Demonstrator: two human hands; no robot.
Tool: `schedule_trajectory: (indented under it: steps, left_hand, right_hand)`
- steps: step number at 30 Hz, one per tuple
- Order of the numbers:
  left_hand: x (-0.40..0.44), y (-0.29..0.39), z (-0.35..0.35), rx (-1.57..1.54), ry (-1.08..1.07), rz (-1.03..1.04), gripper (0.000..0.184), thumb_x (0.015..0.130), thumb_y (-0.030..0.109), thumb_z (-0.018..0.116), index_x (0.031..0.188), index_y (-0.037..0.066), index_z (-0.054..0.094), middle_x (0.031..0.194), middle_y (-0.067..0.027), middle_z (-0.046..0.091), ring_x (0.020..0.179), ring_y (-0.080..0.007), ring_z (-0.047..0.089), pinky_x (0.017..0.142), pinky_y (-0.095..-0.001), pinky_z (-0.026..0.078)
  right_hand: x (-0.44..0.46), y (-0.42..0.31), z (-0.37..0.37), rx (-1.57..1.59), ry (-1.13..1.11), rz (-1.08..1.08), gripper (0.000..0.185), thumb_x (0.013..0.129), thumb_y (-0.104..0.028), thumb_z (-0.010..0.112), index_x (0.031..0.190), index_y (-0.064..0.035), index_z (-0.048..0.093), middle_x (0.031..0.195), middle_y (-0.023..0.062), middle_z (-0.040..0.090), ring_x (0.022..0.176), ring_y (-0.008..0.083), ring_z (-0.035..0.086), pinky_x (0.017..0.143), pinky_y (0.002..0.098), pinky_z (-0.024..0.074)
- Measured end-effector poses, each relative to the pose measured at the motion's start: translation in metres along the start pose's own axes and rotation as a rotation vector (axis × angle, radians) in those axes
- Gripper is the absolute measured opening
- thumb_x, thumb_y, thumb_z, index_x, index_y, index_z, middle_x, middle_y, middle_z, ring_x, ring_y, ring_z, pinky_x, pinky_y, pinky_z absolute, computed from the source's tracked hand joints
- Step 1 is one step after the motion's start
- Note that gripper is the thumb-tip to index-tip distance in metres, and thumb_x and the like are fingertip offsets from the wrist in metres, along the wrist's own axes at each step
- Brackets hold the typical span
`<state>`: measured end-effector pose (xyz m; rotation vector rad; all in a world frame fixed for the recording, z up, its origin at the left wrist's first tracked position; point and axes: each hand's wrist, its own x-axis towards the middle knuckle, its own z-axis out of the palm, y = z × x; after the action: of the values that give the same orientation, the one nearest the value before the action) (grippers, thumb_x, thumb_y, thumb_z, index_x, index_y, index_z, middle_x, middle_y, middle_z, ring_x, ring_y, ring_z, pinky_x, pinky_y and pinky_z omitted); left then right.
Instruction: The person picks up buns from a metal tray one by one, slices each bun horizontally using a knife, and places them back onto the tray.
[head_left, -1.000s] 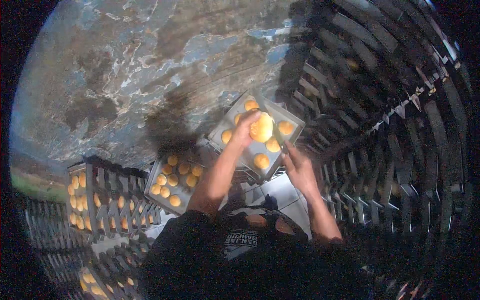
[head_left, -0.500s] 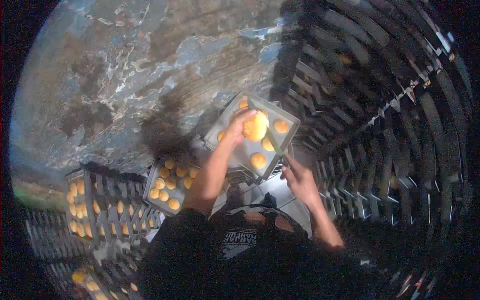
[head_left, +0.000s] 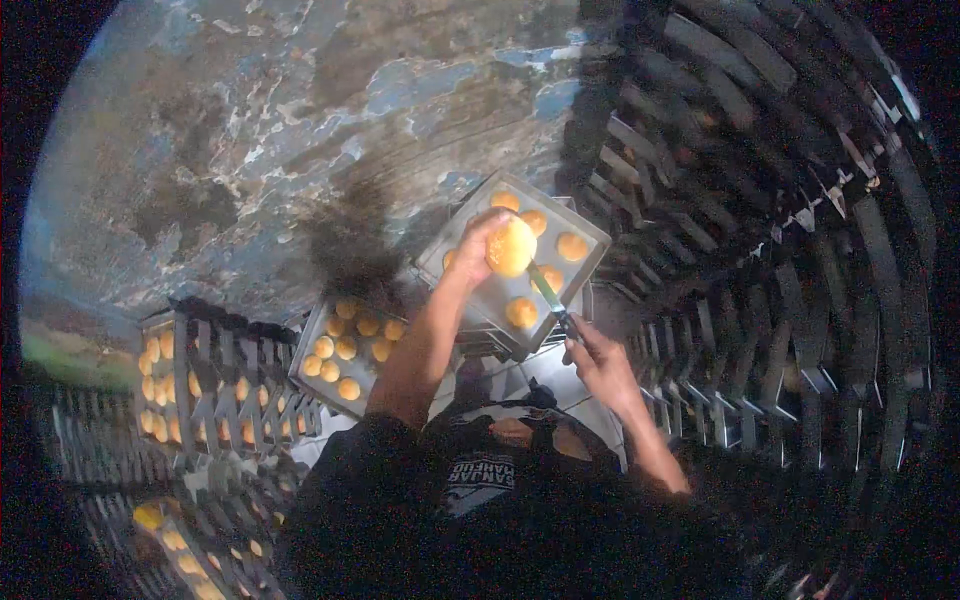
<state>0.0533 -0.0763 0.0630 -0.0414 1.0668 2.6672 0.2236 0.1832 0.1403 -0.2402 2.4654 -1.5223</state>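
My left hand (head_left: pixel 480 245) is wrapped round a golden bun (head_left: pixel 511 247), held above a metal tray (head_left: pixel 455 218). In my right hand (head_left: pixel 600 365) is the dark handle of a long flat blade (head_left: pixel 547 288), whose tip reaches the lower right edge of the held bun. Several round buns lie spaced out on the tray, among them one near its lower corner (head_left: pixel 521 313) and one at the right (head_left: pixel 572 247). Part of the tray is hidden behind my left hand and the bun.
A second tray (head_left: pixel 310 372) of buns is at the lower left, partly behind my left forearm. Farther left stands a rack (head_left: pixel 182 395) with more buns. Dark slatted racks (head_left: pixel 740 370) fill the right side. A wall (head_left: pixel 300 120) with peeling paint rises beyond the trays.
The blade has swung from beside and over the tray to point at the bun's lower right edge, and more of it shows. My left hand still holds the bun.
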Motion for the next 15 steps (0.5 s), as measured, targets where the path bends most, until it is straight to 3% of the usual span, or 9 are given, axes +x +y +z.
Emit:
schedule_trajectory:
  steps: [5,9,11,15]
  left_hand:
    - [0.0,-0.043,0.021,-0.024,0.086,-0.02,0.027,0.092,0.027,0.07,0.109,0.006,0.066,0.099,-0.009,0.071,0.088,-0.0243,0.07,0.081,-0.0421,0.06]
    - [0.01,-0.034,0.001,-0.072,0.172,0.006,0.026,0.092,0.028,0.069,0.107,0.007,0.066,0.1,-0.0089,0.071,0.09,-0.0241,0.07,0.083,-0.0421,0.059]
    - [0.003,-0.017,0.007,-0.122,0.138,0.02,0.023,0.091,0.024,0.069,0.105,0.006,0.067,0.094,-0.0078,0.071,0.083,-0.0217,0.071,0.075,-0.0387,0.06]
    - [0.0,-0.044,0.015,-0.242,0.2,-0.027,0.021,0.092,0.024,0.069,0.104,0.006,0.067,0.093,-0.0077,0.071,0.085,-0.0221,0.071,0.077,-0.0393,0.06]
  right_hand:
    - [0.046,0.005,0.009,-0.047,0.047,-0.047,0.047,0.097,-0.019,0.063,0.14,-0.0016,0.055,0.088,0.0227,0.072,0.079,0.0219,0.069,0.079,0.0347,0.0535]
    - [0.033,0.014,-0.001,-0.011,0.006,-0.028,0.047,0.097,-0.018,0.064,0.14,-0.0015,0.055,0.088,0.0214,0.072,0.078,0.0215,0.068,0.079,0.0345,0.0535]
    - [0.016,0.027,-0.009,0.021,-0.082,0.02,0.047,0.096,-0.017,0.064,0.14,-0.0016,0.055,0.089,0.0214,0.072,0.078,0.0215,0.069,0.079,0.0348,0.0534]
    - [0.037,0.042,0.014,0.073,-0.038,-0.009,0.046,0.097,-0.014,0.064,0.141,-0.0023,0.055,0.091,0.0189,0.073,0.078,0.0184,0.068,0.078,0.0346,0.0541]
